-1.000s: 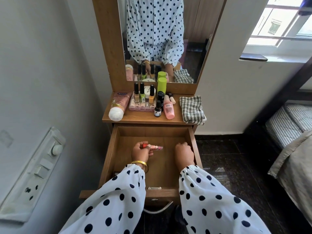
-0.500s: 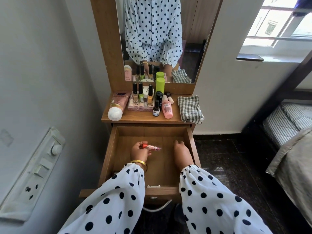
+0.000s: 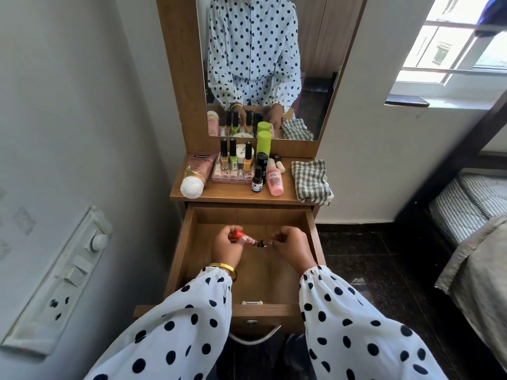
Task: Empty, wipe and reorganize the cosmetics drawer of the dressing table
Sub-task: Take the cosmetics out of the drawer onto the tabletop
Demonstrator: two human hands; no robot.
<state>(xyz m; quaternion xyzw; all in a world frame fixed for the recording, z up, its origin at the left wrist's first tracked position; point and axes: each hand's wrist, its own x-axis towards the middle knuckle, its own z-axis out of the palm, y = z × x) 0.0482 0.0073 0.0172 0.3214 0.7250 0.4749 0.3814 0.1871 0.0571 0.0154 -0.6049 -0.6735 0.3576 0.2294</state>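
Over the open drawer (image 3: 189, 242), near its back wall: left hand (image 3: 227, 249) clenched round the red-capped end of a small cosmetic tube (image 3: 245, 238), fingers curled about it. Tube's long axis running left to right, roughly level, from the left hand toward the right. To the right of the tube, right hand (image 3: 290, 246) with fingers curled inward at the tube's dark far end (image 3: 262, 244); touching or pinching that tip, cannot tell which from this angle. Left hand plainly the carrier; right hand meeting the free end, so any pull or twist probably runs along that left-right axis. Nothing else visible on the bare wood of the drawer floor, though both hands and both dotted sleeves hide part of it.

Above the drawer, on the tabletop (image 3: 233, 194), counted left to right: one pink lotion tube (image 3: 196, 171) lying cap-forward; one flat pink palette (image 3: 230, 175) carrying three nail polish bottles (image 3: 233, 157); one white jar behind them; one small dark bottle (image 3: 257, 182); one tall green-capped bottle (image 3: 264, 142); one pink bottle (image 3: 274, 181); one folded checked cloth (image 3: 310, 181) at the far right. Emptying seemingly nearly done, with the tube likely the last item out; wiping not yet begun, the cloth lying untouched.
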